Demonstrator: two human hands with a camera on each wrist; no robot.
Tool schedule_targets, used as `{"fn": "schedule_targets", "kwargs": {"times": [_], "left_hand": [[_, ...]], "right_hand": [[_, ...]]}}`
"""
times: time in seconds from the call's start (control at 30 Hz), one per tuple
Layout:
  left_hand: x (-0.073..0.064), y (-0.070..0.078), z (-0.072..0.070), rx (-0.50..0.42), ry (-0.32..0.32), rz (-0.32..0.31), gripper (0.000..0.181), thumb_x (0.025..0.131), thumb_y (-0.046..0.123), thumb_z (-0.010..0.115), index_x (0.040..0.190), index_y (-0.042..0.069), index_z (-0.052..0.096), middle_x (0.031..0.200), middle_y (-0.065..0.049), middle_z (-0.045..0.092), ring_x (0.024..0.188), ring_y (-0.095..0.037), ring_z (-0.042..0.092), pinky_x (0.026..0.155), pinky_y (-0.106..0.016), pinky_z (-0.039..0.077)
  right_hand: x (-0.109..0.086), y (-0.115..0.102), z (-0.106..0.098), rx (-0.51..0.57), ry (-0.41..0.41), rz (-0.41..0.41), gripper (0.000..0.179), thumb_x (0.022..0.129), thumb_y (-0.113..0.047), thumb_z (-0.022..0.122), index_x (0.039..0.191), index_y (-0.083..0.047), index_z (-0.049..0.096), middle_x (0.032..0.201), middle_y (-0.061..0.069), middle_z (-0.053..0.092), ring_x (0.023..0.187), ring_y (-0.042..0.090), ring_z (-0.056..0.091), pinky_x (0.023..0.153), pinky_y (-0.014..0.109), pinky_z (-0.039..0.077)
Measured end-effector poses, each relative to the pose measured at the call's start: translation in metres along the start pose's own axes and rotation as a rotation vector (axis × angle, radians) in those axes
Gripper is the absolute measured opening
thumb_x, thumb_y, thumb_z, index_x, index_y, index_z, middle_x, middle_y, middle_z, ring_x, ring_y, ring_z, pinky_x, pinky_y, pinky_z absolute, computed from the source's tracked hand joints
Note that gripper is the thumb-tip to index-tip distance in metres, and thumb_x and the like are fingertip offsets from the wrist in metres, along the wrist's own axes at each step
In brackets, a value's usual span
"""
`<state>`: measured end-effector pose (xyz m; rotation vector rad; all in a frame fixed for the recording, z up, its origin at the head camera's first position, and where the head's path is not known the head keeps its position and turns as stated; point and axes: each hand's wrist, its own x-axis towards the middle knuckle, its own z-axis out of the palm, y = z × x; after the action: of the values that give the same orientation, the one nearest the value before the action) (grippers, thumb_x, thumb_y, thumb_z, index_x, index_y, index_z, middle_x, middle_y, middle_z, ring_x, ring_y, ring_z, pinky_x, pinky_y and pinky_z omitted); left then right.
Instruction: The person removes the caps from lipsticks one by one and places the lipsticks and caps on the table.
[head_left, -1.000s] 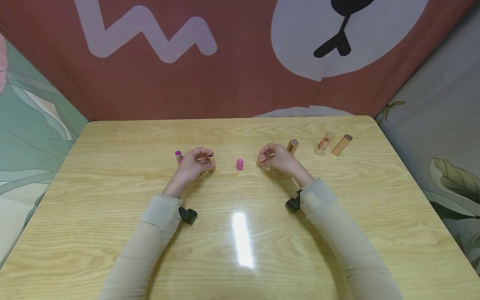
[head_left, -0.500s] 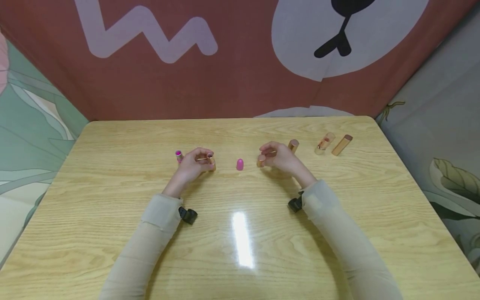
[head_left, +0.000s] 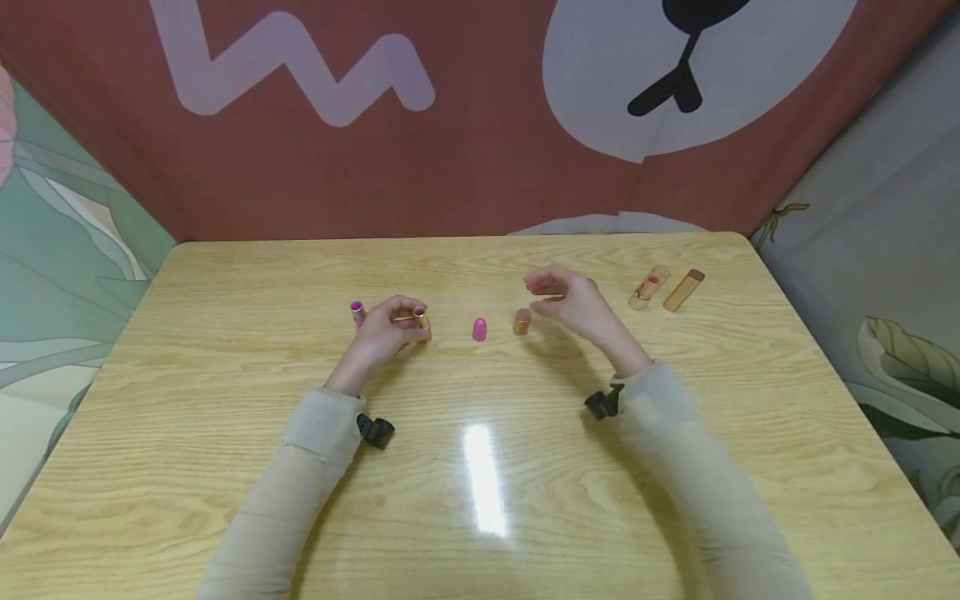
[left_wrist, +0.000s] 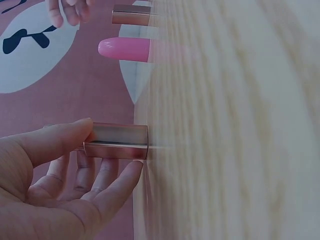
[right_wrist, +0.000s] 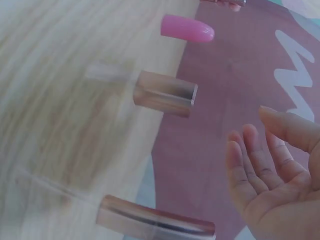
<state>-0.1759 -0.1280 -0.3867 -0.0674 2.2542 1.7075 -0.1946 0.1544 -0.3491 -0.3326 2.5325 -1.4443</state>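
Note:
My left hand [head_left: 382, 337] grips a gold lipstick tube [left_wrist: 117, 142] between thumb and fingers, its base standing on the table. Fingers spread loosely, my right hand [head_left: 576, 307] hovers just behind and right of a short gold cap [head_left: 521, 322] and holds nothing. That cap stands upright on the wood, apart from the fingertips in the right wrist view. Between the hands a pink rounded cap [head_left: 479, 330] stands upright. A taller gold tube [right_wrist: 155, 220] stands below the short cap in the right wrist view; in the head view my right hand mostly hides it.
A magenta-and-silver lipstick tube [head_left: 357, 312] stands just left of my left hand. To the right are a clear tube [head_left: 649, 287] with gold inside and a gold tube [head_left: 684, 290] with a brown end. A red patterned cloth [head_left: 480, 167] hangs behind the wooden table [head_left: 225, 367].
My right hand has let go of the short gold cap and risen away to the back right, its fingers opening. The cap stays standing. My left hand has kept its hold in place.

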Motion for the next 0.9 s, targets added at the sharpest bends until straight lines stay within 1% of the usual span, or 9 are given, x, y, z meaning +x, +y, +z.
{"fn": "schedule_targets", "kwargs": {"times": [0.27, 0.33, 0.4, 0.47, 0.53, 0.63, 0.73, 0.8, 0.9], "left_hand": [[0.001, -0.001, 0.000, -0.005, -0.006, 0.001, 0.041, 0.089, -0.003, 0.061, 0.129, -0.004, 0.049, 0.134, -0.021, 0.050, 0.124, -0.031, 0.053, 0.077, -0.013, 0.049], [0.001, -0.001, 0.000, -0.005, -0.009, 0.002, 0.041, 0.089, -0.003, 0.060, 0.129, -0.005, 0.049, 0.133, -0.021, 0.051, 0.124, -0.032, 0.052, 0.077, -0.014, 0.049], [0.001, -0.001, 0.000, -0.005, -0.008, 0.003, 0.041, 0.089, -0.003, 0.060, 0.129, -0.005, 0.049, 0.132, -0.020, 0.051, 0.124, -0.032, 0.052, 0.077, -0.014, 0.049], [0.001, -0.001, 0.000, -0.006, -0.006, 0.002, 0.041, 0.089, -0.003, 0.061, 0.129, -0.005, 0.049, 0.131, -0.020, 0.051, 0.124, -0.031, 0.053, 0.077, -0.014, 0.049], [0.001, -0.001, 0.000, -0.008, -0.005, 0.000, 0.041, 0.089, -0.003, 0.061, 0.129, -0.005, 0.049, 0.131, -0.020, 0.052, 0.124, -0.031, 0.053, 0.077, -0.014, 0.050], [0.000, -0.001, 0.000, -0.007, -0.006, -0.005, 0.042, 0.089, -0.003, 0.061, 0.129, -0.005, 0.049, 0.131, -0.020, 0.052, 0.124, -0.031, 0.053, 0.078, -0.014, 0.050], [0.001, -0.001, -0.001, -0.007, -0.007, -0.011, 0.042, 0.089, -0.003, 0.061, 0.129, -0.004, 0.049, 0.133, -0.020, 0.051, 0.124, -0.031, 0.052, 0.078, -0.014, 0.050], [0.001, -0.001, -0.001, -0.007, -0.008, -0.013, 0.041, 0.089, -0.003, 0.060, 0.129, -0.004, 0.049, 0.134, -0.020, 0.051, 0.125, -0.031, 0.052, 0.079, -0.014, 0.050], [0.002, -0.001, -0.001, -0.010, -0.010, -0.011, 0.041, 0.089, -0.004, 0.060, 0.129, -0.004, 0.049, 0.135, -0.021, 0.050, 0.125, -0.031, 0.051, 0.084, -0.017, 0.051]], "right_hand": [[-0.006, -0.001, -0.020, 0.030, 0.075, 0.031, 0.034, 0.092, -0.001, 0.059, 0.125, 0.002, 0.052, 0.130, 0.022, 0.054, 0.124, 0.034, 0.052, 0.101, 0.044, 0.047], [-0.008, -0.001, -0.025, 0.033, 0.106, 0.023, 0.035, 0.092, -0.001, 0.058, 0.126, 0.004, 0.051, 0.129, 0.023, 0.055, 0.123, 0.035, 0.053, 0.100, 0.039, 0.047], [-0.009, -0.001, -0.030, 0.030, 0.137, 0.013, 0.036, 0.092, -0.001, 0.058, 0.127, 0.005, 0.051, 0.128, 0.022, 0.055, 0.120, 0.034, 0.054, 0.096, 0.029, 0.049], [-0.011, 0.000, -0.034, 0.022, 0.170, 0.000, 0.036, 0.092, -0.001, 0.059, 0.126, 0.005, 0.051, 0.125, 0.021, 0.057, 0.114, 0.027, 0.058, 0.089, 0.019, 0.049], [-0.011, 0.001, -0.038, 0.015, 0.197, -0.007, 0.036, 0.091, -0.002, 0.060, 0.125, 0.005, 0.053, 0.122, 0.019, 0.058, 0.107, 0.015, 0.060, 0.083, 0.011, 0.048], [-0.012, 0.005, -0.044, 0.009, 0.225, -0.015, 0.035, 0.090, -0.002, 0.062, 0.124, 0.005, 0.054, 0.117, 0.013, 0.060, 0.095, -0.003, 0.057, 0.080, 0.008, 0.047], [-0.013, 0.011, -0.048, 0.012, 0.234, -0.003, 0.036, 0.090, -0.002, 0.062, 0.124, 0.004, 0.053, 0.113, 0.005, 0.060, 0.092, -0.010, 0.054, 0.080, 0.008, 0.047], [-0.014, 0.015, -0.051, 0.007, 0.231, 0.011, 0.037, 0.090, -0.002, 0.062, 0.125, 0.004, 0.052, 0.115, 0.004, 0.059, 0.097, -0.005, 0.055, 0.084, 0.010, 0.048], [-0.014, 0.021, -0.054, -0.012, 0.221, 0.023, 0.038, 0.090, -0.002, 0.063, 0.126, 0.004, 0.052, 0.121, 0.011, 0.057, 0.110, 0.013, 0.057, 0.096, 0.022, 0.048]]}}
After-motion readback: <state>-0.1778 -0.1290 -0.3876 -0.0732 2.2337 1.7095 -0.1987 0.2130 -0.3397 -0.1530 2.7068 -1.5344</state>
